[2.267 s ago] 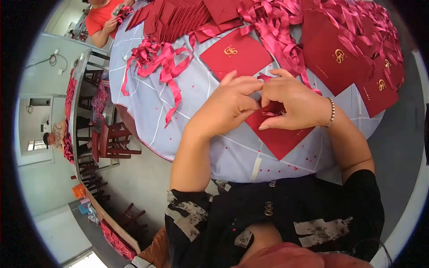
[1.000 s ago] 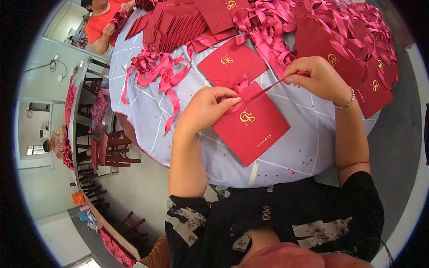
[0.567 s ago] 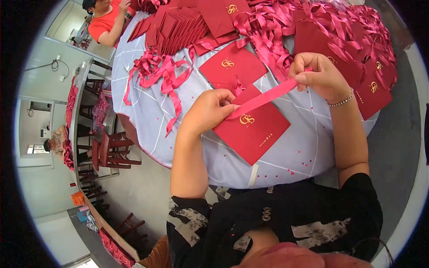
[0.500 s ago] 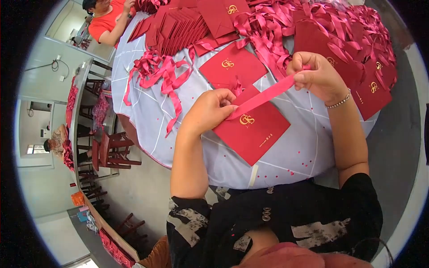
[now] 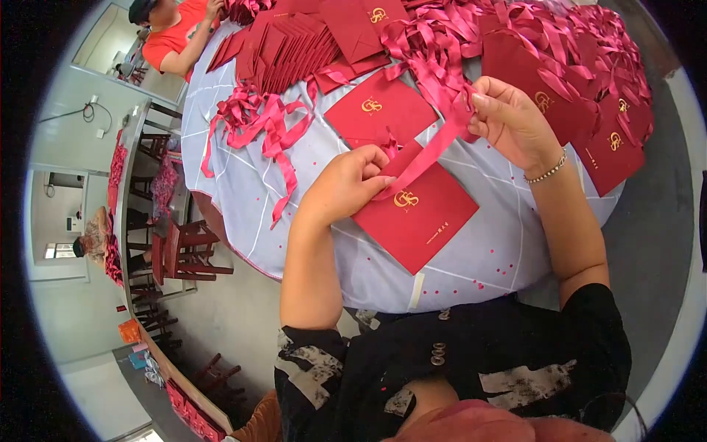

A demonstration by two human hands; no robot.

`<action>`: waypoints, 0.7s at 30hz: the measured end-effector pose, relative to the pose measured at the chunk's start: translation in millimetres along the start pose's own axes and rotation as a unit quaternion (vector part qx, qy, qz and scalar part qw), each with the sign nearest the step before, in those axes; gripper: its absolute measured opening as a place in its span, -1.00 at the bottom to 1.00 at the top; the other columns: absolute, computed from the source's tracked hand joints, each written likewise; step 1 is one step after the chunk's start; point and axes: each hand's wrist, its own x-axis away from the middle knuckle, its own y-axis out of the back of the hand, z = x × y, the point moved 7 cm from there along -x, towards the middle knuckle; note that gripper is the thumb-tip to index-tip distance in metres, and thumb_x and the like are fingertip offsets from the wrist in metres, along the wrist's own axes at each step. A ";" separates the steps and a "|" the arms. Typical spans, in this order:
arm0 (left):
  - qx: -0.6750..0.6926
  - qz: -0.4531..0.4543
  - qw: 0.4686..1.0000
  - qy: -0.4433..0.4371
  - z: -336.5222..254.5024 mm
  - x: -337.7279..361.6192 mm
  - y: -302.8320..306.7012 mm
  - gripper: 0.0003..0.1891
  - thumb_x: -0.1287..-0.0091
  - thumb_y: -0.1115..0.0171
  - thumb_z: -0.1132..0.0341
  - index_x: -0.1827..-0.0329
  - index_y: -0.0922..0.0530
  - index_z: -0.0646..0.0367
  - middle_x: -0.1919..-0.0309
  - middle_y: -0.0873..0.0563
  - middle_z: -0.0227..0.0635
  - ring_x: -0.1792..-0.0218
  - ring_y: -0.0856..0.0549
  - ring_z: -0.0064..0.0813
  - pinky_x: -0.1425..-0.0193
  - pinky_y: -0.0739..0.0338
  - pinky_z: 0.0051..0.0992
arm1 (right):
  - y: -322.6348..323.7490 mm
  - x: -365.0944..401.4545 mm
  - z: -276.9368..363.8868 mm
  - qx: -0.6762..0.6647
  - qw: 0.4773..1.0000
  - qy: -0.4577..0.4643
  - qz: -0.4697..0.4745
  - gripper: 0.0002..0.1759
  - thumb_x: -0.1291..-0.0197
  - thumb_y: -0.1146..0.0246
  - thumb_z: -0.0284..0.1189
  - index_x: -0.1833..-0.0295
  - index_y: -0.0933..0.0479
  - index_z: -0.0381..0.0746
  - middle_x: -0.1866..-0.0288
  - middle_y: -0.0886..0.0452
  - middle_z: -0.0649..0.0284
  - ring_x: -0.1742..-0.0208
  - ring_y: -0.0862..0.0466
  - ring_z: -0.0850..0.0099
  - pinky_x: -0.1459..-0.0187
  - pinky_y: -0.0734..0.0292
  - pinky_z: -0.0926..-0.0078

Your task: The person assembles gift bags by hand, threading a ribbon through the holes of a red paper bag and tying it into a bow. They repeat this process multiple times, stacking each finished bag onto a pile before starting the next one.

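A red paper bag with a gold logo lies flat on the cloth-covered table in front of me. My left hand is closed at its upper left edge, pinching a pink ribbon between thumb and fingers. From there the ribbon runs up and right to my right hand, whose thumb and fingers are closed on its other end. Just beyond, a second red bag lies flat, partly covered by the first. A small twist of ribbon shows beside my left fingertips.
Stacked red bags stand at the back of the table. Loose ribbons lie at left; a heap of ribboned bags fills the right. A person in an orange shirt works across the table. Wooden stools stand on the left.
My right hand has shifted slightly left and turned more open-palmed, still on the ribbon. The ribbon now hangs with a bend near it. My left hand has stayed in place.
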 end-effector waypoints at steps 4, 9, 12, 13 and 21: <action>0.015 -0.003 1.000 -0.004 1.8 0.1 -0.4 -0.84 -0.25 -0.30 0.52 0.18 -0.50 0.30 0.54 -0.63 -0.43 0.48 -0.51 -0.72 0.39 -0.41 -0.58 | 2.5 0.0 5.5 -0.002 0.999 0.015 -0.041 -0.96 -0.36 -0.25 -0.49 0.16 -0.52 -0.18 0.32 -0.65 0.37 0.37 -0.65 0.60 0.27 -0.61 0.68; 0.036 0.001 0.999 0.016 -0.9 1.5 -1.9 -0.85 -0.25 -0.28 0.53 0.18 -0.50 0.30 0.53 -0.63 -0.42 0.48 -0.53 -0.70 0.39 -0.42 -0.58 | -1.6 -2.3 4.3 -0.031 0.998 0.009 0.054 -0.90 -0.34 -0.25 -0.53 0.07 -0.52 -0.20 0.19 -0.71 0.21 0.38 -0.64 0.63 0.25 -0.62 0.72; 0.019 0.000 1.000 0.005 -0.6 2.0 -0.5 -0.84 -0.24 -0.27 0.53 0.17 -0.49 0.29 0.53 -0.64 -0.41 0.47 -0.54 -0.68 0.37 -0.43 -0.57 | 2.8 -1.4 9.1 -0.005 0.999 0.041 -0.008 -0.80 -0.31 -0.26 -0.57 -0.03 -0.52 -0.22 0.16 -0.72 0.16 0.36 -0.66 0.62 0.29 -0.60 0.74; 0.009 0.002 1.000 -0.001 -0.4 1.8 -0.5 -0.84 -0.24 -0.27 0.54 0.17 -0.49 0.29 0.53 -0.64 -0.40 0.47 -0.54 -0.68 0.37 -0.43 -0.56 | 1.6 -1.4 9.3 -0.005 0.999 0.041 -0.008 -0.80 -0.31 -0.26 -0.57 -0.03 -0.52 -0.22 0.16 -0.72 0.16 0.36 -0.66 0.62 0.29 -0.60 0.74; -0.001 0.012 1.000 0.003 -0.4 1.9 -1.8 -0.84 -0.24 -0.25 0.54 0.16 -0.48 0.28 0.53 -0.64 -0.39 0.48 -0.52 -0.67 0.38 -0.41 -0.53 | 0.0 -1.1 4.5 0.029 0.997 0.069 0.024 -0.77 -0.32 -0.25 -0.59 -0.07 -0.51 -0.24 -0.01 -0.68 0.18 -0.01 -0.66 0.53 -0.01 -0.59 0.62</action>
